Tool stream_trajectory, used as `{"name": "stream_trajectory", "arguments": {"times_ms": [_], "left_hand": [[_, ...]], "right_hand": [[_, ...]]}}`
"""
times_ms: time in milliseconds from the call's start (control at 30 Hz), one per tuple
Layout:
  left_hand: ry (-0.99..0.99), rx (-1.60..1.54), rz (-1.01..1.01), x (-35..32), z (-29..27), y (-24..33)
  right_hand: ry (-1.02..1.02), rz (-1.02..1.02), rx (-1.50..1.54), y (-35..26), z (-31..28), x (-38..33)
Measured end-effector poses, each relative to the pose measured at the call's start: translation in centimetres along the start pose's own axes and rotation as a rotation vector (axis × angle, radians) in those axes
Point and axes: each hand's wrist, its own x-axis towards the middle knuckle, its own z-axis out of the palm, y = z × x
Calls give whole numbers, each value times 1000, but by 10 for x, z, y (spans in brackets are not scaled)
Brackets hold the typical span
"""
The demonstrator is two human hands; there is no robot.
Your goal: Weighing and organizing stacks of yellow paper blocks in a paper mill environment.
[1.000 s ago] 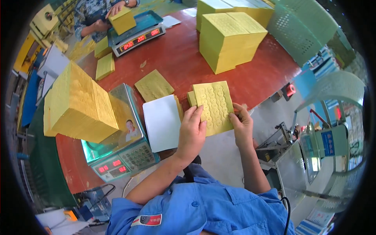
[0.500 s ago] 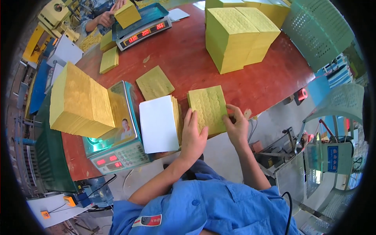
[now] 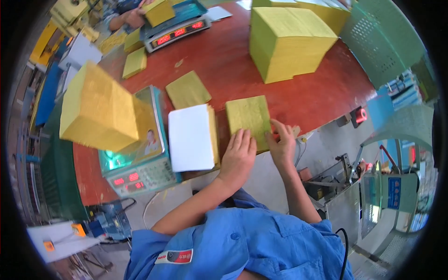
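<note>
A small stack of square yellow paper sheets (image 3: 248, 114) lies near the front edge of the red table. My left hand (image 3: 239, 154) is laid on its near part, fingers stretched out flat over the top sheet. My right hand (image 3: 283, 144) grips the stack's right edge, thumb and bent fingers against the side. Just left of it stands a bundle of yellow paper with a white sheet (image 3: 190, 138) on its face. Behind that bundle, a loose yellow sheet or thin stack (image 3: 188, 90) lies flat on the table.
At the left, a tall yellow paper block (image 3: 98, 107) rests on a digital scale (image 3: 140, 179). Large yellow stacks (image 3: 291, 46) stand at the far right of the red table (image 3: 205, 51). Across it, another person's hand (image 3: 135, 18) holds a yellow stack at a second scale (image 3: 179, 32).
My left hand has shifted from the stack's left edge onto its top, fingers flattening. My right hand stays at the right edge. The far scale's display has changed.
</note>
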Motion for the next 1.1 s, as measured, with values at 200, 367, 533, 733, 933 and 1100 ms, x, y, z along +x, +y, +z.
{"name": "stream_trajectory", "arguments": {"times_ms": [200,367,533,733,933,1100], "left_hand": [[235,-249,-40,-8,-17,13],[518,-391,20,-30,-104,6],[674,-200,-82,-94,-148,-48],[781,-51,-242,-186,-214,-112],[747,-21,-384,-249,-249,-171],[737,-405,-387,-230,-274,-226]], "right_hand": [[112,-268,94,-42,-18,-18],[-18,-204,451,-130,-21,-57],[-255,-355,548,-183,33,-86],[-350,-447,582,-243,84,-117],[-316,-431,645,-278,135,-136],[-171,-463,634,-296,153,-131]]}}
